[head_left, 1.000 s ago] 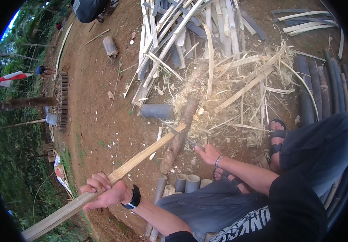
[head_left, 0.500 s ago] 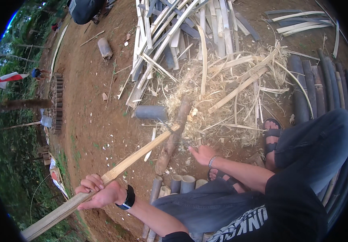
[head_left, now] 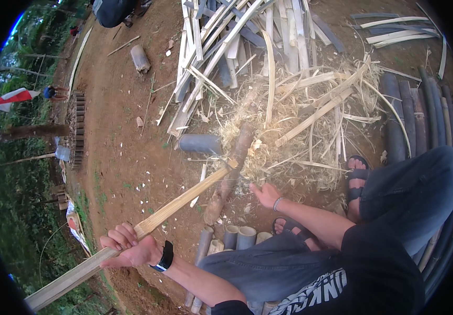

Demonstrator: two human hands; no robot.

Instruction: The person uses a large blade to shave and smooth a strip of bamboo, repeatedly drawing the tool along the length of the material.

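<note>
My left hand [head_left: 131,247] is closed around a long split bamboo strip [head_left: 181,198], which slants from the lower left up to the middle. The strip's pale, frayed far end rests across a short brown log [head_left: 241,144] on the ground. Just right of that end, my right hand [head_left: 266,196] is closed on what looks like a knife, seen almost edge-on as a thin line toward the strip. Its handle is hidden in my fist. Pale curly shavings [head_left: 294,152] surround the log, and a dark bamboo section [head_left: 200,143] lies left of it.
A heap of split bamboo strips [head_left: 226,42] lies beyond the shavings, with a smaller bundle [head_left: 399,29] far right. Dark bamboo poles [head_left: 394,121] stand close together beside my leg. Cut bamboo ends [head_left: 246,237] poke out below my hands. Another bamboo piece [head_left: 139,59] lies far left.
The whole view has shifted slightly, so the scene sits a little further right and lower. Both hands keep their grips, and the strip stays across the log.
</note>
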